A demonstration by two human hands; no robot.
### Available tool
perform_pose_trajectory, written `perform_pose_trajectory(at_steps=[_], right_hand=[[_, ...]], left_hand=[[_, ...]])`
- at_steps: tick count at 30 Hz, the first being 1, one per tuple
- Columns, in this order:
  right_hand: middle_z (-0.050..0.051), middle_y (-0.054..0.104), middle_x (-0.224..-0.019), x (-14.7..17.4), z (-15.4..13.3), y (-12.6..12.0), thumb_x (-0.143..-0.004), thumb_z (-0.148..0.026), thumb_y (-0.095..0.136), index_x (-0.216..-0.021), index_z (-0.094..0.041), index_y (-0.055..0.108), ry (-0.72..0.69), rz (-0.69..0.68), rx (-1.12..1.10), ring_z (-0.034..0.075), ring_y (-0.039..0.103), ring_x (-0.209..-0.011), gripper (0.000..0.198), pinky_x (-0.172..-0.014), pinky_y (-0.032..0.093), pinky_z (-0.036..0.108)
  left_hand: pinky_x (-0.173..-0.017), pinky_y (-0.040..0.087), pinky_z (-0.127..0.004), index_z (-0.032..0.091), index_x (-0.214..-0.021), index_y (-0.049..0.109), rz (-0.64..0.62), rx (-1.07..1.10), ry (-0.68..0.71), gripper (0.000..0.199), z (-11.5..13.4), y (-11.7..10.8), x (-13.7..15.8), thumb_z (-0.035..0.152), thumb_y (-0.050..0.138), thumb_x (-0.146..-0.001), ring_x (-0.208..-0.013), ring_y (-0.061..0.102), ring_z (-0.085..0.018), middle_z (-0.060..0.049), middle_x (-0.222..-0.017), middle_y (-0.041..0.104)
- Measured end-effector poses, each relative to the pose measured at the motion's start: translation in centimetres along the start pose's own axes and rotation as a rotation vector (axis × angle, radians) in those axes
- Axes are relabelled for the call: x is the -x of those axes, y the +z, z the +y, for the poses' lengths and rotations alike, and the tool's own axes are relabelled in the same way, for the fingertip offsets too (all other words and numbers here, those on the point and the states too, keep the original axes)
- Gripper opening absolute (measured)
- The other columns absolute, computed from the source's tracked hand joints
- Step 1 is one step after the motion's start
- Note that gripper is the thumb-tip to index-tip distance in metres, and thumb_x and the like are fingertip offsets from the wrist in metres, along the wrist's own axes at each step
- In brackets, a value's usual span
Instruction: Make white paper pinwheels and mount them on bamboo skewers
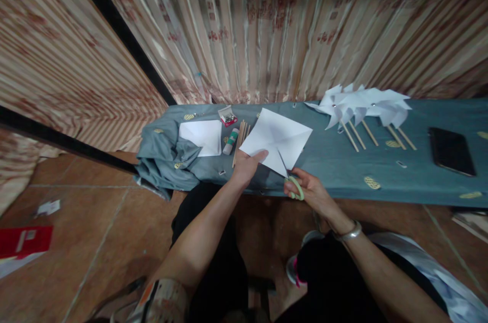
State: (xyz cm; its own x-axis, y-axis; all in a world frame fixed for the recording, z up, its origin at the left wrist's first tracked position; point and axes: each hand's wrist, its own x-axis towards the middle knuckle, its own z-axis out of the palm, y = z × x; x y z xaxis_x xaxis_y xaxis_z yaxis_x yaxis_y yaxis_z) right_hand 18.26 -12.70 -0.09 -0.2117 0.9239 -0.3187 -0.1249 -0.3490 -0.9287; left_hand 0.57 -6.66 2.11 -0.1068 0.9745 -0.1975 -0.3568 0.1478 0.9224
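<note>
A square sheet of white paper [282, 132] is held over the table, turned so that its corners point outward. My left hand [247, 164] pinches its left side, with the thumb on top. In my right hand [307, 189] are scissors [295, 188] with light green handles. Their blades reach into the paper from its near edge, pointing towards the middle. Beneath and beside my left hand lie several thin wooden sticks [241, 136]. A green and white glue stick [231, 141] rests just left of them.
On the cloth-covered table [343, 180] are a stack of white paper [206, 135] and a small red box of pins [227, 116]. Several white paper pinwheels [362, 104] on sticks lie at the right, beside a black phone [452, 151]. A curtain [267, 33] hangs behind.
</note>
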Motion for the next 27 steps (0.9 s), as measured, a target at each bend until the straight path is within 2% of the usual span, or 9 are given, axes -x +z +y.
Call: perform_pose_trajectory(at_steps=[5,20,27], right_hand=[[-0.004,0.064,-0.064,0.00,0.16,-0.15,-0.062,-0.050,0.084,-0.105,-0.021,0.059,-0.018,-0.027,-0.008,0.010,0.060,-0.055,0.057,-0.052,0.045,0.021],[-0.006,0.060,-0.059,-0.03,0.04,0.18,-0.057,-0.051,0.086,-0.104,-0.021,0.059,-0.004,-0.004,-0.032,0.008,0.054,-0.050,0.062,-0.048,0.041,0.020],[-0.005,0.063,-0.063,-0.11,0.37,-0.06,-0.061,-0.050,0.084,-0.103,-0.021,0.059,-0.006,-0.011,-0.016,0.009,0.057,-0.054,0.057,-0.051,0.045,0.021]], left_hand=[[-0.082,0.056,-0.038,0.011,-0.098,0.070,-0.009,-0.006,-0.007,0.049,-0.02,0.03,0.03,0.023,0.082,-0.052,-0.090,0.069,-0.026,-0.010,-0.096,0.074],[-0.082,0.055,-0.037,0.012,-0.093,0.069,-0.016,-0.001,0.029,0.043,-0.29,-0.04,-0.10,0.023,0.080,-0.053,-0.085,0.068,-0.024,-0.010,-0.093,0.073],[-0.083,0.055,-0.037,0.011,-0.092,0.070,-0.013,-0.008,0.010,0.042,-0.32,-0.02,-0.15,0.023,0.080,-0.053,-0.088,0.069,-0.025,-0.010,-0.092,0.074]])
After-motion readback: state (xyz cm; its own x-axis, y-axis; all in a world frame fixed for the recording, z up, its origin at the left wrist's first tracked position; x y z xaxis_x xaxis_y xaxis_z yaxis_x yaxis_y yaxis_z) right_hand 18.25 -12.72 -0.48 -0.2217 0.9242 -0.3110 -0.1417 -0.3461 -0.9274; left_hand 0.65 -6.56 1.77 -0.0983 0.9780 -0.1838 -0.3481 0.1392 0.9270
